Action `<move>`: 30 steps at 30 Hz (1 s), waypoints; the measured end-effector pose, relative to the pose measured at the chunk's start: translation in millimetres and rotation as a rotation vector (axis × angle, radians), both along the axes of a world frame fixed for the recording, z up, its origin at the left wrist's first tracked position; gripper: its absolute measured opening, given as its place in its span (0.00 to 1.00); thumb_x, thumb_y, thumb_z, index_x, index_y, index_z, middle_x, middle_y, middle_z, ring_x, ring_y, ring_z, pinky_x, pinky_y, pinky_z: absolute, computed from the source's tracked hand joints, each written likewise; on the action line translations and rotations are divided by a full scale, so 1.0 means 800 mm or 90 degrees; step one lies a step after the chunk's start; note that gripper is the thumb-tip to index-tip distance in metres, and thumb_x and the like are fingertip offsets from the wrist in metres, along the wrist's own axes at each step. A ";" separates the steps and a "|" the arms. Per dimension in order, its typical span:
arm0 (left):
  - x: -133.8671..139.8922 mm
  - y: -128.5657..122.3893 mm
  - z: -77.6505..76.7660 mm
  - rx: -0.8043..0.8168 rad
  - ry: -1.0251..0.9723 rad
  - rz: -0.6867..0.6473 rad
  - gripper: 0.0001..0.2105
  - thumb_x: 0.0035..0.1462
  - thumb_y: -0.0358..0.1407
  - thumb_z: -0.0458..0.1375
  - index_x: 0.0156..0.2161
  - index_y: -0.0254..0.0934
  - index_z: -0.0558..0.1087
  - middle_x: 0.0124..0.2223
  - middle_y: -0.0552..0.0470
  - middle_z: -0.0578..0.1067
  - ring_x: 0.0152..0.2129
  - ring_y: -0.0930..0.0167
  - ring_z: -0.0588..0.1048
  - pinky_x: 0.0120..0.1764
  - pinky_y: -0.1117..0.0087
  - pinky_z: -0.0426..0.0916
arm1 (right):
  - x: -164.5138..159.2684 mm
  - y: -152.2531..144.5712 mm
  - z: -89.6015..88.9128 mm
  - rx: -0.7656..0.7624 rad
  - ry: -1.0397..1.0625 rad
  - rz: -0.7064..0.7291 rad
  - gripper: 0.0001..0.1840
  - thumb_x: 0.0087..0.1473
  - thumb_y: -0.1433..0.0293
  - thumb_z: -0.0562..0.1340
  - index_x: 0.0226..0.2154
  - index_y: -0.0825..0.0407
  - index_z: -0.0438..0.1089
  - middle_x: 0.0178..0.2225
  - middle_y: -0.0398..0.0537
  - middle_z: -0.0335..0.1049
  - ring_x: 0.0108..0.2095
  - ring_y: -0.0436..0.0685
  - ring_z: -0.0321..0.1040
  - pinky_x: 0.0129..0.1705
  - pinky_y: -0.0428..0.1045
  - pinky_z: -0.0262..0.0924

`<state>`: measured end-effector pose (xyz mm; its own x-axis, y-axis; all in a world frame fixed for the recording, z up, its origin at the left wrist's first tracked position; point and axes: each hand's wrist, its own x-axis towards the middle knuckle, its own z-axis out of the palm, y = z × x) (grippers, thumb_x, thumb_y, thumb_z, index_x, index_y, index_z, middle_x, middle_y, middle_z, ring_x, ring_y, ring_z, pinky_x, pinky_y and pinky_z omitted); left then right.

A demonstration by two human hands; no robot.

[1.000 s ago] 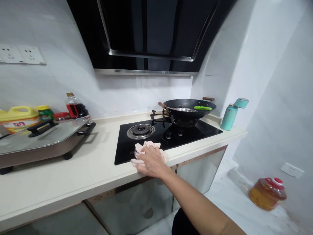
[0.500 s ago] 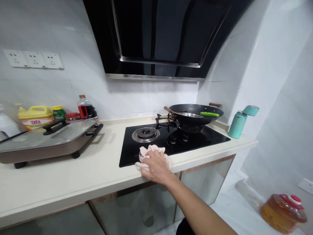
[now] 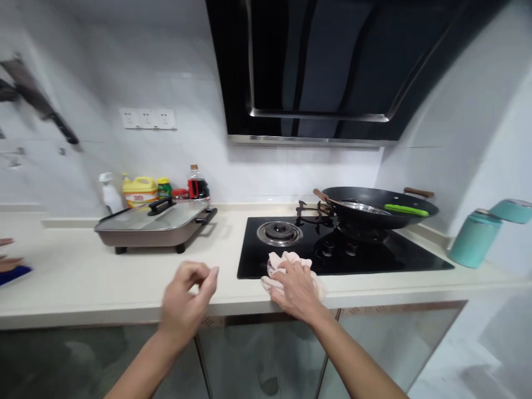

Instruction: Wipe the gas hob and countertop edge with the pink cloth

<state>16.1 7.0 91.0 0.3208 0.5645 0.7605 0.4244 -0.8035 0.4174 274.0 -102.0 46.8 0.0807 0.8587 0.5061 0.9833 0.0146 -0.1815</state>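
Observation:
My right hand (image 3: 296, 288) is closed on a pale pink cloth (image 3: 286, 263), pressing it onto the front left edge of the black gas hob (image 3: 257, 263). Above the counter's front edge, left of the hob, hovers my left hand (image 3: 187, 302). Its fingers are loosely curled with a gap to the thumb, and it holds nothing. Just behind the cloth are a bare burner (image 3: 280, 233) and the control knobs (image 3: 328, 248). A black wok (image 3: 378, 205) sits over the right burner, with a metal piece and a bright green-handled utensil (image 3: 406, 210) in it.
An electric pan with a glass lid (image 3: 178, 216) stands left on the counter (image 3: 124, 282). Behind it are a spray bottle (image 3: 110, 194), a yellow jug (image 3: 140, 191) and a dark sauce bottle (image 3: 198, 185). Right of the hob stands a turquoise flask (image 3: 476, 238). The range hood (image 3: 316, 66) hangs overhead.
The camera has turned left, so the scene shifts right and the whole electric pan shows. My left hand has come into view. My right hand stays on the cloth at the hob's edge.

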 end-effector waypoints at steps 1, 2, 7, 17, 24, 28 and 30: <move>0.000 0.001 0.000 -0.001 0.002 -0.005 0.12 0.71 0.44 0.56 0.46 0.38 0.76 0.44 0.48 0.79 0.37 0.69 0.78 0.42 0.63 0.76 | 0.000 0.000 -0.001 0.004 -0.003 0.000 0.14 0.58 0.59 0.65 0.47 0.42 0.76 0.55 0.49 0.68 0.53 0.66 0.58 0.55 0.63 0.47; 0.002 0.003 -0.001 -0.001 0.018 -0.021 0.13 0.71 0.45 0.55 0.42 0.39 0.75 0.40 0.50 0.79 0.34 0.69 0.77 0.41 0.65 0.75 | 0.001 0.001 -0.002 0.007 -0.006 0.001 0.14 0.58 0.59 0.65 0.47 0.42 0.77 0.55 0.49 0.69 0.54 0.66 0.58 0.54 0.63 0.48; 0.022 0.032 -0.023 0.021 0.221 -0.058 0.14 0.69 0.42 0.53 0.37 0.42 0.78 0.50 0.46 0.81 0.51 0.61 0.76 0.55 0.56 0.67 | 0.005 0.001 -0.007 0.015 -0.009 0.020 0.14 0.57 0.62 0.65 0.47 0.41 0.77 0.55 0.49 0.70 0.53 0.65 0.60 0.54 0.61 0.49; 0.010 0.067 -0.057 -0.268 0.216 -0.008 0.29 0.70 0.55 0.42 0.62 0.45 0.75 0.67 0.48 0.72 0.67 0.58 0.66 0.67 0.52 0.56 | -0.018 0.007 0.000 -0.028 0.080 0.164 0.11 0.55 0.68 0.65 0.41 0.40 0.80 0.52 0.44 0.74 0.58 0.63 0.63 0.56 0.58 0.50; 0.008 0.086 -0.055 -0.468 0.001 -0.118 0.43 0.67 0.64 0.34 0.66 0.36 0.71 0.65 0.41 0.73 0.65 0.58 0.69 0.68 0.56 0.58 | -0.119 0.057 0.009 -0.080 0.107 0.316 0.14 0.56 0.58 0.69 0.45 0.40 0.79 0.51 0.43 0.74 0.53 0.59 0.66 0.57 0.57 0.52; 0.003 0.094 -0.059 -0.505 -0.028 -0.119 0.48 0.65 0.66 0.28 0.69 0.34 0.66 0.65 0.38 0.73 0.64 0.58 0.71 0.64 0.55 0.64 | -0.148 0.078 0.018 -0.102 0.079 0.389 0.18 0.55 0.53 0.69 0.48 0.38 0.78 0.55 0.43 0.71 0.55 0.59 0.65 0.57 0.57 0.53; -0.001 0.093 -0.059 -0.478 0.015 -0.093 0.46 0.65 0.66 0.29 0.68 0.37 0.67 0.64 0.40 0.75 0.64 0.58 0.71 0.65 0.56 0.62 | -0.142 0.076 0.022 -0.104 0.087 0.357 0.18 0.57 0.55 0.68 0.50 0.39 0.77 0.57 0.45 0.69 0.54 0.59 0.65 0.56 0.58 0.54</move>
<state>15.2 81.2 44.1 0.4441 0.8773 0.1818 0.3510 -0.3571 0.8656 160.2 -41.1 64.6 -0.3521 0.8549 0.3810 0.8013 0.4857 -0.3494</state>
